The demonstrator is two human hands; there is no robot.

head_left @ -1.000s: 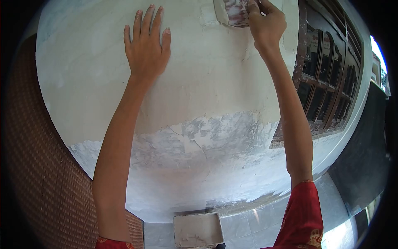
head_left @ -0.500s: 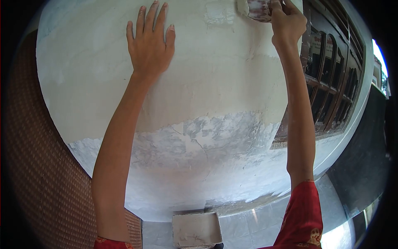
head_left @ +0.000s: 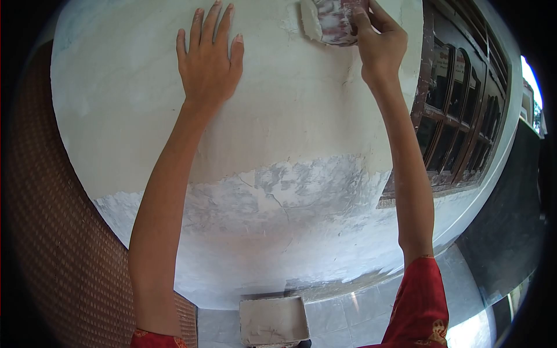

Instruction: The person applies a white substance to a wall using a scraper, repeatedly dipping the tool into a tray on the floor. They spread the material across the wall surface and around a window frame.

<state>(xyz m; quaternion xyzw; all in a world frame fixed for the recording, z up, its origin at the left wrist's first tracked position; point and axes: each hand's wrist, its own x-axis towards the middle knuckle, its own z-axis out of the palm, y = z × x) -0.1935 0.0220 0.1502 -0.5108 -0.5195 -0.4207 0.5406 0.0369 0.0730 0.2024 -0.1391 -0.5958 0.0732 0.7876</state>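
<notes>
1. Left hand [head_left: 210,72]: bare, opened flat, palm to the wall, fingers spread and pointing up; has hold of nothing.
2. Right hand [head_left: 383,49]: bare, closed on a putty scraper, the thumb laid over its near face; the remaining fingers are partly hidden.
3. Putty scraper [head_left: 336,24]: broad, reddish-brown where bare, smeared with whitish putty; located at the top of the view, right of the left hand and well apart from it; upper part cut off by the edge of the view.
4. Putty [head_left: 311,22]: thick whitish bead along the scraper's left edge.
5. Wall [head_left: 272,110]: cream coat above, ending in a ragged border; patchy grey and white below, with a thin crack near the middle.
6. Window [head_left: 458,104]: dark brown wooden frame with panes, paint-spotted, set in the wall right of the right hand.
7. Tub [head_left: 274,319]: rectangular, pale, residue inside; bottom centre, support not discernible.
8. Floor [head_left: 333,319]: grey glossy tiles at the wall's foot.
9. Woven panel [head_left: 75,232]: brown, at far left.
10. Sleeves [head_left: 418,301]: red, gold-patterned, one on each arm.
</notes>
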